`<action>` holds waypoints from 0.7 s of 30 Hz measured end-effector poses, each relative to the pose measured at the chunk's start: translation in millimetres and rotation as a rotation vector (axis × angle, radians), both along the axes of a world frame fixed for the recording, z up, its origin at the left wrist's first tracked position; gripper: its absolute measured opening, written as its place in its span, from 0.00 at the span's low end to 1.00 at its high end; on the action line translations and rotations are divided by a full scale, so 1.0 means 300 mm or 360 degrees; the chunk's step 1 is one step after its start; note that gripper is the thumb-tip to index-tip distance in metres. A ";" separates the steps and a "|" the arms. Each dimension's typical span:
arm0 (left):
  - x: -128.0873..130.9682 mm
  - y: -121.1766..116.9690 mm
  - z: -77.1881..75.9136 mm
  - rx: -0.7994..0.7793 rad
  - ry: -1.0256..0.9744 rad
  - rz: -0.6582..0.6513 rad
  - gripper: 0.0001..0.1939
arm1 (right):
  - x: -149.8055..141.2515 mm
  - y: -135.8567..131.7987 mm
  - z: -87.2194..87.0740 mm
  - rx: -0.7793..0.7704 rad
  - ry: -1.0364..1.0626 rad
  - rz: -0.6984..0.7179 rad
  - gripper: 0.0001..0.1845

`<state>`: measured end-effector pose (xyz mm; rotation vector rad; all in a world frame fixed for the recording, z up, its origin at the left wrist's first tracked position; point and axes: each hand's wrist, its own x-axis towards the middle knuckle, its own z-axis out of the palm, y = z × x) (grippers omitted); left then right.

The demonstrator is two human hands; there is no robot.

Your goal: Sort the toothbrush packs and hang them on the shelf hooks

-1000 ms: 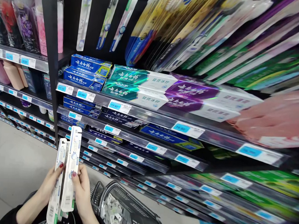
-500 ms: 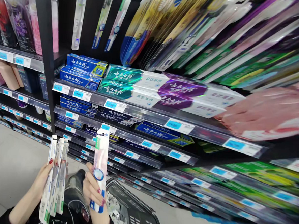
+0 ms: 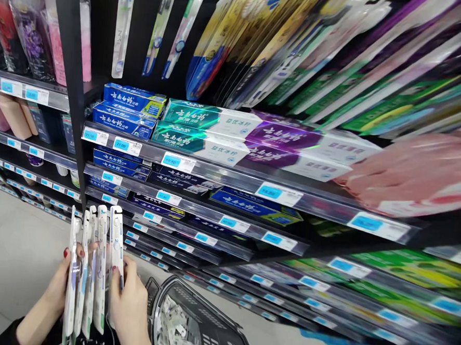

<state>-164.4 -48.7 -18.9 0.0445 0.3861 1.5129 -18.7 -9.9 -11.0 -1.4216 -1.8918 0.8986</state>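
Low at the left, both my hands hold a fan of several white toothbrush packs (image 3: 89,273) upright in front of me. My left hand (image 3: 57,287) grips the packs from the left, thumb on their front. My right hand (image 3: 129,301) closes on the rightmost pack from the right side. A black shopping basket (image 3: 201,321) with small white packets inside hangs just right of my right hand. Boxed toothpaste (image 3: 205,132) lies on the shelf above.
Black store shelving with blue price tags (image 3: 176,161) fills the view. Toothbrush packs (image 3: 161,27) hang on pegs at the top. Bottles (image 3: 11,117) stand on shelves at the far left. Grey floor (image 3: 10,263) lies at the lower left.
My right hand, which held a single pink-and-blue toothbrush pack apart, has come back to the bundle; the packs in my hands are now fanned out together.
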 end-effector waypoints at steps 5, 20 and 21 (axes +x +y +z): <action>-0.003 0.003 -0.009 -0.0053 0.0041 0.0100 0.10 | -0.028 -0.019 0.007 0.0145 -0.0077 0.0130 0.15; -0.016 0.019 -0.029 -0.0426 0.0077 0.0034 0.09 | 0.020 0.021 -0.033 0.0272 -0.0284 0.0311 0.13; -0.007 0.022 -0.024 -0.0455 0.0107 0.0021 0.09 | 0.027 0.023 -0.029 0.0298 -0.0213 0.0258 0.12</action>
